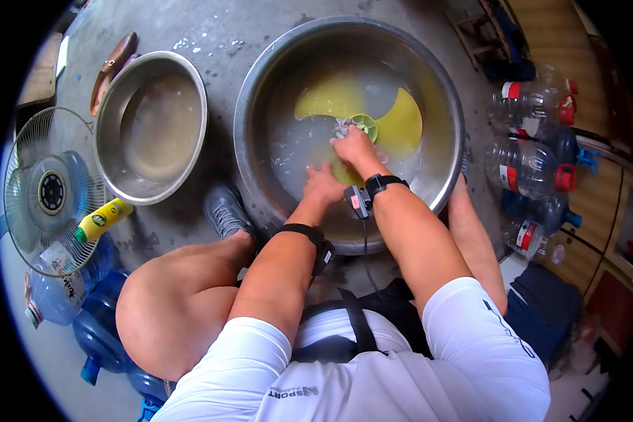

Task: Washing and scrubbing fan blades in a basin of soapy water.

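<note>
A yellow-green plastic fan blade (401, 124) lies in cloudy water inside a large metal basin (245, 137). Two of its vanes and the round hub show plainly; a third runs under my hands, partly hidden by the murky water. My right hand (354, 147) is closed around a wet grey cloth (344, 126) and presses it beside the hub. Nearer to me, my left hand (322, 184) rests at the lower vane with its fingertips in the water. Whether those fingers grip the vane's edge is hard to see.
Left of the basin stands a smaller metal bowl (203, 126) of cloudy water. A wire fan guard (24, 158) and a yellow detergent bottle (104, 219) are beside it. Large blue water bottles (103, 327) stand at lower left, clear plastic jugs (527, 163) at right.
</note>
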Demonstrator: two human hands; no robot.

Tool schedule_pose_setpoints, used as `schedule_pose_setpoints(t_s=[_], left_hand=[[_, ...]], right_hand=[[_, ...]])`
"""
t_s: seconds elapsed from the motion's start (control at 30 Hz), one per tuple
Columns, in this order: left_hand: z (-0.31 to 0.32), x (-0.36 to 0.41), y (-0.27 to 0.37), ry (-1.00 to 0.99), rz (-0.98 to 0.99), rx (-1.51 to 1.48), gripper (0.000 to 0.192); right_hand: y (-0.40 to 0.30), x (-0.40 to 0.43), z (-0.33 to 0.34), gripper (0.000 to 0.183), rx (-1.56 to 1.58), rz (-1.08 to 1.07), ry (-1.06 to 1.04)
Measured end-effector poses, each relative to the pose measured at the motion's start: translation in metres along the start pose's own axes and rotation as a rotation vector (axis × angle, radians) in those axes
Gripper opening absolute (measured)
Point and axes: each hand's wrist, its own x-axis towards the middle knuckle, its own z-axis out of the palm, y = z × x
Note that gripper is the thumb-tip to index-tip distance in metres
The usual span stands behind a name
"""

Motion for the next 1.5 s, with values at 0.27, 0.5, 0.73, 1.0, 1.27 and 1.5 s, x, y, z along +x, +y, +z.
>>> schedule_pose_setpoints(t_s=[0.27, 0.5, 0.73, 1.0, 1.27, 1.5], left_hand=[[-0.004, 0.022, -0.012, 0.129, 0.044, -0.083, 0.072], [-0.007, 0.018, 0.005, 0.336, 0.224, -0.161, 0.018], [-0.021, 0.004, 0.002, 0.531, 0.163, 0.034, 0.046], [-0.021, 0.026, -0.028, 0.792, 0.030, -0.291, 0.062], [0.002, 0.040, -0.046, 0.487, -0.165, -0.392, 0.053], [0.024, 0.074, -0.064, 0.592, -0.338, -0.658, 0.033]], right_hand=[[0.024, -0.008, 0.004, 0.024, -0.190, -0.151, 0.069], [0.059, -0.020, -0.027, 0.008, -0.585, -0.789, 0.037], [0.059, -0.010, -0.037, 0.017, -0.594, -0.520, 0.001], [0.037, -0.039, -0.024, 0.032, -0.343, -0.282, -0.010], [0.032, -0.014, -0.010, 0.035, -0.186, -0.090, -0.171], [0.051, -0.009, 0.003, 0.037, 0.027, -0.140, -0.272]])
